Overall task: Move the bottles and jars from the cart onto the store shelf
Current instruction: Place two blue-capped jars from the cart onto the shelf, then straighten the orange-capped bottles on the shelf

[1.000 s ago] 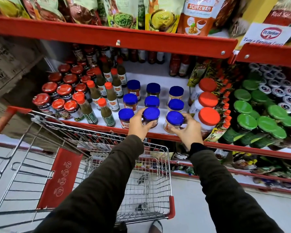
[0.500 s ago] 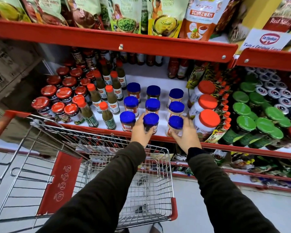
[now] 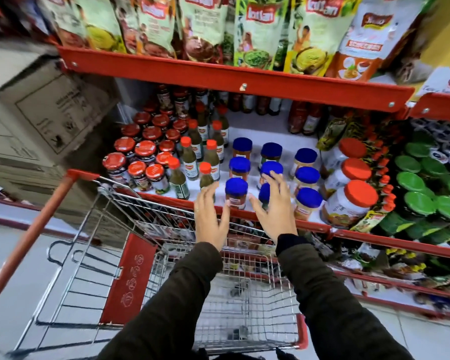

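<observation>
Blue-lidded jars (image 3: 236,187) stand in rows on the white shelf (image 3: 276,211) behind its red front rail. My left hand (image 3: 211,219) hovers open just left of the front-left blue jar, holding nothing. My right hand (image 3: 275,207) is open too, fingers spread in front of the front-middle blue jar (image 3: 264,193), which it partly hides. A third front jar (image 3: 308,201) stands free to the right. The wire cart (image 3: 244,302) below my arms shows a bare mesh basket with no jars visible.
Red-lidded jars (image 3: 146,157) and green sauce bottles (image 3: 190,157) fill the shelf's left. Large white jars with orange lids (image 3: 348,203) and green-lidded jars (image 3: 421,201) stand right. Pouches (image 3: 257,29) hang above. Cardboard boxes (image 3: 44,113) are stacked left of the cart handle (image 3: 29,235).
Both hands have let go of the front blue-lidded jars and pulled back with fingers spread. The jars now stand on the shelf. The camera has shifted right and closer.
</observation>
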A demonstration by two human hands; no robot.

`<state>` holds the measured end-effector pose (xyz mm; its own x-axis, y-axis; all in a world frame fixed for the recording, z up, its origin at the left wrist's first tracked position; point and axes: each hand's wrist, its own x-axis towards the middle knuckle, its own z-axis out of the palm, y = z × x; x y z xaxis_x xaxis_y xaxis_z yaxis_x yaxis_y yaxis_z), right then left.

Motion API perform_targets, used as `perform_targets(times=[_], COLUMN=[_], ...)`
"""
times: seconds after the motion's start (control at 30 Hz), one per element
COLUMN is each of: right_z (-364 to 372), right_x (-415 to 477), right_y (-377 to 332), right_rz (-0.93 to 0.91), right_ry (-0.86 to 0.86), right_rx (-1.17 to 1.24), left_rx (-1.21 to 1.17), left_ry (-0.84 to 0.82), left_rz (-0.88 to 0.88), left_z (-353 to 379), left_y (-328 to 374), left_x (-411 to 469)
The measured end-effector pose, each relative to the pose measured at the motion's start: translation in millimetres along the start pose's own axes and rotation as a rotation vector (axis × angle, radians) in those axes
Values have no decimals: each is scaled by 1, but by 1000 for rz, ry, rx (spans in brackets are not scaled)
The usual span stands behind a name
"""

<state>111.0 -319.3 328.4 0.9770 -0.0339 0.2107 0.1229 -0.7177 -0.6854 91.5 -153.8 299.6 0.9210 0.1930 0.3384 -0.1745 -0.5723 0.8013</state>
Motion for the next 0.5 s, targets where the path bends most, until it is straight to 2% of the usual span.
perform_targets(times=[0.1, 0.2, 0.37, 0.5], right_z=[19, 39, 72, 87], right_x=[9, 22, 50, 65], right_y=[-34, -63, -89, -100], right_rz=[-3, 21, 134, 170], right_ry=[-29, -62, -99, -64], right_rx=[113, 142, 132, 120], left_rx=[16, -33, -165, -122], left_ry=[108, 139, -4, -213], left_rz=[-27, -97, -275, -327], left_z=[-28, -53, -81, -95], left_y=[-20, -36, -65, -78], left_x=[17, 39, 89, 122])
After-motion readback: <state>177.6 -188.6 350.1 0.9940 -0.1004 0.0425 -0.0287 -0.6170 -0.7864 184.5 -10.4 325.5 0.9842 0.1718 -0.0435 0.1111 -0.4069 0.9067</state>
